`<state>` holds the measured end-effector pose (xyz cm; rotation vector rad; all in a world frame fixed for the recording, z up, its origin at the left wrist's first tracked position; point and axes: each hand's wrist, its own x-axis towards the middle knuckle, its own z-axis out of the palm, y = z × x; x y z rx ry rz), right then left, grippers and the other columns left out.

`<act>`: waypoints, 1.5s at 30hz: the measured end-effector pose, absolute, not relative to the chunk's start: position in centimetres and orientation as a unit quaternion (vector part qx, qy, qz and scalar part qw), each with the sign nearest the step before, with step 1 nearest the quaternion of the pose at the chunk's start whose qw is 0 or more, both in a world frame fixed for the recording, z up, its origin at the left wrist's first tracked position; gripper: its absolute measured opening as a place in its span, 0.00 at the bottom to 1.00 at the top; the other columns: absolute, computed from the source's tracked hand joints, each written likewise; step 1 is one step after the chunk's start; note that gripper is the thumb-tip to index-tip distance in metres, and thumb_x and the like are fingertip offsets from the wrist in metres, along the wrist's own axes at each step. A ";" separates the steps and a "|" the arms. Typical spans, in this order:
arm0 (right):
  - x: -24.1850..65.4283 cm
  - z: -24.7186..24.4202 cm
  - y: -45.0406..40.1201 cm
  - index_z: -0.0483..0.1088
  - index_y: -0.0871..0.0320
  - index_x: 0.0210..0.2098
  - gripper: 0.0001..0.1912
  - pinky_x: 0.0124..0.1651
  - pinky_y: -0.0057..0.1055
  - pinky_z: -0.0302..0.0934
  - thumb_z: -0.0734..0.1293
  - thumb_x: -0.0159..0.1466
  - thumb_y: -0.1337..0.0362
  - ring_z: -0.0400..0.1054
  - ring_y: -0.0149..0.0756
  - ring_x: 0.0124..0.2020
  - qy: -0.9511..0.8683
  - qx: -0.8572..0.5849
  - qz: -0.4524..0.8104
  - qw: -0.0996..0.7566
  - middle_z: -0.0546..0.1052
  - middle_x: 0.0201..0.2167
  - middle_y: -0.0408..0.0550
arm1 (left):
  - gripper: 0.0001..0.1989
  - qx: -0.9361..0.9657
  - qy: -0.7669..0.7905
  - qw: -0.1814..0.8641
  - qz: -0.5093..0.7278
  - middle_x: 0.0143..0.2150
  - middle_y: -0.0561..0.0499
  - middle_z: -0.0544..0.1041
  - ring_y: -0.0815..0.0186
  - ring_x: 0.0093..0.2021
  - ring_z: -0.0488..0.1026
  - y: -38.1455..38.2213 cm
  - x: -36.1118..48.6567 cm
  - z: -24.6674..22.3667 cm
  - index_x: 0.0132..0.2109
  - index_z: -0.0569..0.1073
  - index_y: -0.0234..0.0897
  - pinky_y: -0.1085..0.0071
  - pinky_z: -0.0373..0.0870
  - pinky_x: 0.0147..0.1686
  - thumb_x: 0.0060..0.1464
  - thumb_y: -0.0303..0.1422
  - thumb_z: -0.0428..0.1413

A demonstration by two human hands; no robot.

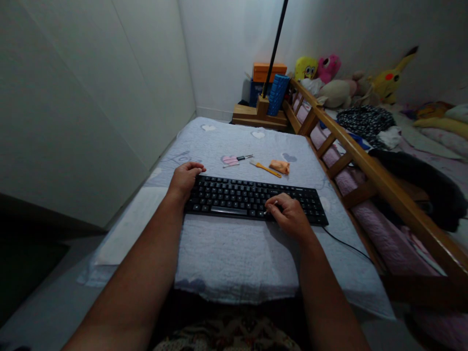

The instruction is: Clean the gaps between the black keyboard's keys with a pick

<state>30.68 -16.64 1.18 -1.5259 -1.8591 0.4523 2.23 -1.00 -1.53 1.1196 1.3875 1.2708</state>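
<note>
A black keyboard (234, 197) lies across the cloth-covered table, its cable running off to the right. My left hand (185, 178) rests at the keyboard's left end, thumb and fingers close together at its upper left corner. My right hand (287, 212) is over the right part of the keys, its fingers pinched on a small white-tipped cotton swab (266, 212) that touches or nearly touches the lower keys. Behind the keyboard lie a yellow-handled brush (268, 169), a crumpled orange cloth (280, 167), a dark-handled pointed tool (244, 157) and a pink packet (229, 160).
A pale sheet (127, 229) lies on the table's left side. A wooden bed rail (365, 170) runs along the right, with plush toys (336, 92) and clothes beyond. A black pole (275, 48) on a wooden base stands behind the table, near an orange box (269, 72) and a blue roller (278, 95).
</note>
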 end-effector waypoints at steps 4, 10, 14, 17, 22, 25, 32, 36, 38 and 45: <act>30.7 1.2 -16.6 0.75 0.56 0.32 0.07 0.40 0.35 0.62 0.64 0.63 0.68 0.70 0.40 0.36 -0.714 -0.586 0.178 0.340 0.77 0.31 0.48 | 0.06 0.454 0.567 0.456 0.513 0.34 0.47 0.80 0.58 0.41 0.75 -0.9 2.2 -1.7 0.31 0.75 0.37 0.61 0.68 0.49 0.41 0.31 0.58; 30.6 1.0 -16.5 0.75 0.56 0.32 0.08 0.41 0.35 0.61 0.64 0.64 0.68 0.70 0.39 0.36 -0.710 -0.589 0.163 0.349 0.77 0.31 0.48 | 0.07 0.456 0.563 0.459 0.513 0.33 0.49 0.79 0.59 0.40 0.75 -0.8 2.2 -1.7 0.31 0.75 0.37 0.61 0.67 0.50 0.40 0.31 0.59; 30.6 1.0 -16.5 0.75 0.56 0.32 0.08 0.40 0.34 0.61 0.64 0.64 0.68 0.70 0.39 0.36 -0.710 -0.589 0.162 0.350 0.77 0.31 0.48 | 0.06 0.453 0.565 0.462 0.512 0.32 0.49 0.79 0.60 0.39 0.74 -0.9 2.3 -1.5 0.31 0.75 0.37 0.62 0.66 0.51 0.40 0.30 0.58; 30.6 1.0 -16.5 0.75 0.56 0.32 0.08 0.40 0.34 0.61 0.64 0.64 0.69 0.70 0.39 0.36 -0.709 -0.591 0.161 0.350 0.77 0.30 0.48 | 0.06 0.451 0.568 0.462 0.511 0.33 0.49 0.79 0.61 0.39 0.74 -1.0 2.3 -1.5 0.31 0.75 0.37 0.62 0.67 0.49 0.40 0.30 0.58; 30.7 0.9 -16.5 0.75 0.56 0.33 0.07 0.41 0.35 0.61 0.64 0.64 0.68 0.71 0.40 0.37 -0.707 -0.594 0.157 0.350 0.78 0.32 0.49 | 0.06 0.452 0.566 0.463 0.510 0.32 0.50 0.79 0.61 0.38 0.74 -1.0 2.3 -1.5 0.31 0.75 0.37 0.63 0.67 0.48 0.39 0.30 0.58; 30.7 0.7 -16.4 0.75 0.56 0.33 0.08 0.41 0.35 0.61 0.64 0.65 0.67 0.71 0.41 0.37 -0.706 -0.596 0.154 0.351 0.78 0.32 0.49 | 0.07 0.451 0.565 0.463 0.513 0.32 0.49 0.79 0.60 0.38 0.74 -0.9 2.3 -1.5 0.31 0.75 0.37 0.62 0.67 0.48 0.39 0.30 0.59; 30.8 0.7 -16.4 0.75 0.57 0.32 0.08 0.41 0.36 0.62 0.64 0.64 0.67 0.71 0.41 0.37 -0.706 -0.598 0.147 0.351 0.78 0.32 0.50 | 0.06 0.448 0.565 0.464 0.515 0.32 0.49 0.79 0.60 0.39 0.74 -1.0 2.4 -1.4 0.30 0.75 0.37 0.62 0.67 0.48 0.39 0.30 0.58; 30.9 0.8 -16.5 0.75 0.57 0.32 0.08 0.41 0.36 0.62 0.64 0.64 0.67 0.71 0.41 0.36 -0.703 -0.602 0.144 0.350 0.78 0.32 0.50 | 0.06 0.444 0.563 0.468 0.516 0.32 0.49 0.79 0.60 0.39 0.75 -0.9 2.4 -1.4 0.30 0.75 0.37 0.61 0.68 0.48 0.39 0.29 0.58; 30.9 0.9 -16.5 0.75 0.56 0.32 0.08 0.41 0.36 0.63 0.64 0.63 0.67 0.71 0.40 0.36 -0.703 -0.604 0.143 0.348 0.78 0.31 0.50 | 0.06 0.446 0.562 0.468 0.517 0.32 0.49 0.79 0.60 0.39 0.75 -0.8 2.3 -1.5 0.30 0.75 0.37 0.61 0.68 0.48 0.40 0.30 0.58; 30.7 0.8 -16.4 0.75 0.56 0.32 0.08 0.41 0.36 0.63 0.64 0.64 0.67 0.71 0.40 0.36 -0.705 -0.602 0.146 0.346 0.78 0.31 0.49 | 0.06 0.453 0.557 0.463 0.520 0.32 0.49 0.79 0.60 0.39 0.75 -0.7 2.2 -1.9 0.31 0.76 0.37 0.61 0.66 0.51 0.40 0.30 0.59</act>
